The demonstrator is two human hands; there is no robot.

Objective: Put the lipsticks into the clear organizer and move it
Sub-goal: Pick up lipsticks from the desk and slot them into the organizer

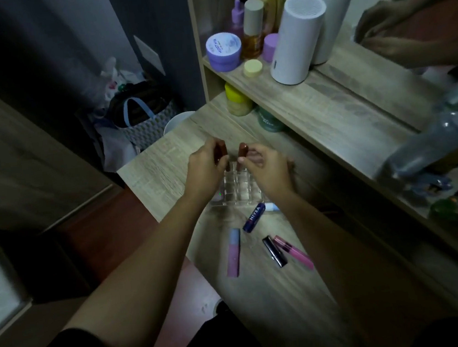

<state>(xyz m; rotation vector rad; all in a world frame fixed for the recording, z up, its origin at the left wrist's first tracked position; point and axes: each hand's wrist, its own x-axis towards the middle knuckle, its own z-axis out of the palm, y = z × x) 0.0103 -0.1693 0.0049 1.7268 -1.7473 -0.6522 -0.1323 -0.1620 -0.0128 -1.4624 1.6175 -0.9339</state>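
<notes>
The clear organizer [238, 191] stands on the wooden tabletop [163, 164], partly hidden by my hands. My left hand [205, 167] grips a brown lipstick [22, 175] upright over the organizer's far left cells. Beside it my right hand [267, 168] pinches a second brown lipstick [43, 176] over the far cells. Nearer to me lie a dark blue Nivea stick [253, 218], a small white and blue tube [271, 207], a pink lip gloss [234, 252], a black lipstick [274, 251] and a second pink gloss [293, 252].
A raised shelf [329, 103] runs along the right with a white cylinder [295, 41], purple jar [223, 51], bottles and a mirror behind. Yellow-capped and green jars sit under the shelf. A bag [140, 118] and bin stand on the floor beyond the table's left edge.
</notes>
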